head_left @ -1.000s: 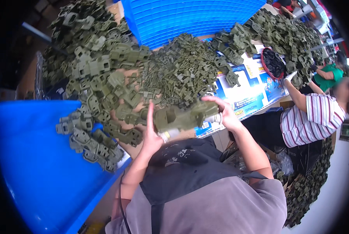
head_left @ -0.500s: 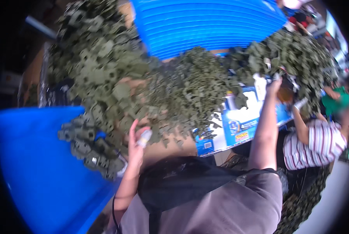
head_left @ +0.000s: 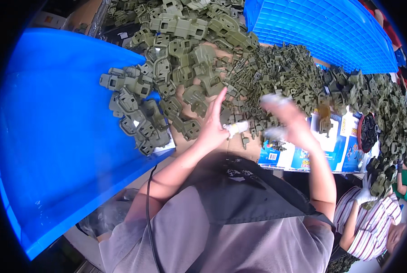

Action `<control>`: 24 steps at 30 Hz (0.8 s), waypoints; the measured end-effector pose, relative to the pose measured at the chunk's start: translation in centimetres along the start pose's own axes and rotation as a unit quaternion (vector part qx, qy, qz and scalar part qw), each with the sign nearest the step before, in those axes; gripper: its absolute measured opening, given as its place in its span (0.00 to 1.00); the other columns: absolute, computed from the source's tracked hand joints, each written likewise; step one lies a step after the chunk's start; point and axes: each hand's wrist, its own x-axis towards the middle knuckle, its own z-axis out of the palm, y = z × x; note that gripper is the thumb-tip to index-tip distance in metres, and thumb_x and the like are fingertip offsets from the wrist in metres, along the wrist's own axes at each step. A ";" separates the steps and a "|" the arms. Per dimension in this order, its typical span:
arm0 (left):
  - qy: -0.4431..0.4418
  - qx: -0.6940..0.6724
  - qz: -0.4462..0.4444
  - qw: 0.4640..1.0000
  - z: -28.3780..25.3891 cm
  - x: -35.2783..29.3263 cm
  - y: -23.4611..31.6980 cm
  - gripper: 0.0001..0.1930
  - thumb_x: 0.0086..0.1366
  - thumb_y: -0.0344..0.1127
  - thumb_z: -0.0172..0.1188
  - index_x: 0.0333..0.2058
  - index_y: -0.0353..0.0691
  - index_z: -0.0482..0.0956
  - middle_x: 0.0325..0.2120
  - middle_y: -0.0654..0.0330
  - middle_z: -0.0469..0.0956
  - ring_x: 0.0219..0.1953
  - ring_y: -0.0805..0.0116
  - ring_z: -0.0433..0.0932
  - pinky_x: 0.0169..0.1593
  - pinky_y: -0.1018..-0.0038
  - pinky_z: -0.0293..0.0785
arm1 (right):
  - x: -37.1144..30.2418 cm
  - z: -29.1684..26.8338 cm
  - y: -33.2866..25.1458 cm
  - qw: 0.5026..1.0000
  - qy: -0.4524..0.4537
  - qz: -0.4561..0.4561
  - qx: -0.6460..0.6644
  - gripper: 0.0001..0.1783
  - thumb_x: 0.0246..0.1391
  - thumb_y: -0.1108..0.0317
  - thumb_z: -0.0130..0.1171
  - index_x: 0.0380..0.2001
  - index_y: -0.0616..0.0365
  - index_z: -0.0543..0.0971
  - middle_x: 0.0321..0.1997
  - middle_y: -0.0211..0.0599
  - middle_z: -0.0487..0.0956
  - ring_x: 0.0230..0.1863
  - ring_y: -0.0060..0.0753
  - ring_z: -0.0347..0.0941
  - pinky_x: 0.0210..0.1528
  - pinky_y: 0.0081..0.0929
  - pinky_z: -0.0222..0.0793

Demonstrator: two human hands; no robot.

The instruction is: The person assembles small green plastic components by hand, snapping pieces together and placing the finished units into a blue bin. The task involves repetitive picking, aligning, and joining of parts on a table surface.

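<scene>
My left hand [head_left: 213, 130] hovers at the near edge of the table with its fingers stretched out and a white wrapping on one digit. Nothing shows in it. Beside it are large olive-green moulded plastic parts [head_left: 194, 98]. My right hand [head_left: 293, 123], blurred by motion, is over the near side of a heap of small green plastic pieces [head_left: 280, 68]. White coverings show on its fingertips. Its thumb and fingers look apart, and no held piece can be made out between them.
A large blue bin [head_left: 71, 113] stands at the left; another blue crate [head_left: 321, 29] is at the back. Printed blue-and-white cardboard [head_left: 321, 150] lies at the right, beside a dark round container [head_left: 367, 132]. A person in a striped shirt [head_left: 371, 218] works at the right with white gloves.
My right hand has come back from the far right pile to the small pieces in the middle. My left hand stays near the table edge. The whole view has turned.
</scene>
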 end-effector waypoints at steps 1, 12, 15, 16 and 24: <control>-0.014 0.019 0.014 1.000 0.1 -0.3 0.2 0.49 0.44 0.27 0.65 0.63 0.48 0.46 0.56 0.48 0.58 0.59 0.52 0.58 0.62 0.65 0.52 | 1.0 2.0 -2.7 0.998 -0.003 -0.060 -0.031 0.26 0.40 0.71 0.59 0.48 0.59 0.70 0.53 0.46 0.69 0.57 0.43 0.63 0.58 0.37 0.58; -0.026 0.166 0.103 0.980 -3.2 -3.1 2.4 0.55 0.43 0.33 0.64 0.64 0.52 0.35 0.61 0.49 0.48 0.64 0.49 0.48 0.58 0.36 0.35 | 4.9 6.4 -9.6 0.979 -0.193 -0.062 0.011 0.13 0.34 0.69 0.61 0.27 0.64 0.77 0.34 0.48 0.76 0.39 0.47 0.73 0.42 0.37 0.70; 0.131 0.059 0.052 0.988 -3.5 -2.8 1.3 0.55 0.43 0.31 0.64 0.64 0.50 0.35 0.61 0.50 0.50 0.64 0.51 0.49 0.59 0.39 0.34 | 5.1 3.8 -10.9 0.981 0.176 -0.047 -0.070 0.22 0.38 0.53 0.63 0.30 0.60 0.73 0.34 0.45 0.73 0.40 0.45 0.68 0.42 0.40 0.64; 0.156 0.082 0.048 0.983 -3.5 -2.7 1.0 0.54 0.43 0.31 0.64 0.64 0.47 0.35 0.60 0.51 0.52 0.63 0.52 0.51 0.61 0.42 0.34 | 4.4 3.8 -11.1 0.974 0.183 0.009 -0.136 0.21 0.38 0.52 0.63 0.27 0.57 0.71 0.30 0.44 0.73 0.33 0.43 0.69 0.35 0.39 0.65; 0.125 0.016 0.073 0.989 -2.7 -3.2 -0.7 0.49 0.50 0.38 0.61 0.64 0.48 0.37 0.58 0.50 0.56 0.61 0.53 0.54 0.60 0.49 0.42 | 5.5 8.0 -10.7 0.979 0.059 -0.152 -0.120 0.07 0.39 0.71 0.52 0.25 0.57 0.67 0.22 0.37 0.69 0.28 0.38 0.72 0.28 0.34 0.70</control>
